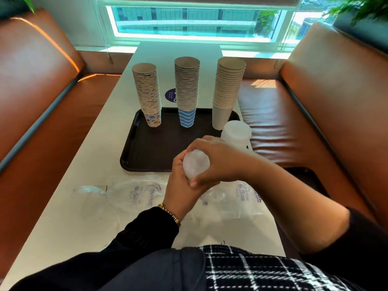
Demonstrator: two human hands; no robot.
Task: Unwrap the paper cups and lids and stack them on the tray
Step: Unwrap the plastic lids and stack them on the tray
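Head view, seated person at a pale counter (88,206) between two brown benches.

Lids (196,163): a short stack of translucent white plastic lids, frosted, round, held in the air just above the near edge of the tray (147,148). Left hand (180,185) grips the stack from below and the near side, fingers curled round it; thin ring on one finger, gold bracelet at the wrist. Right hand (218,160) wraps over the stack from the far and right side, fingers curled, thumb low against the left hand. Both hands touch each other around the stack.

Second lid stack (236,132): same frosted white, standing at the tray's right edge, just behind the right hand; its base is hidden.

Tray: dark brown, rectangular, lying mid-counter. Along its far edge stand three tall cup stacks: patterned cups (148,95) at the far left corner, blue wave cups (186,91) in the middle, plain white cups (227,91) at the far right corner. All upright, well apart.

Clear wrappers (134,192) with purple print lie flat on the counter near the tray's near edge, under the hands.
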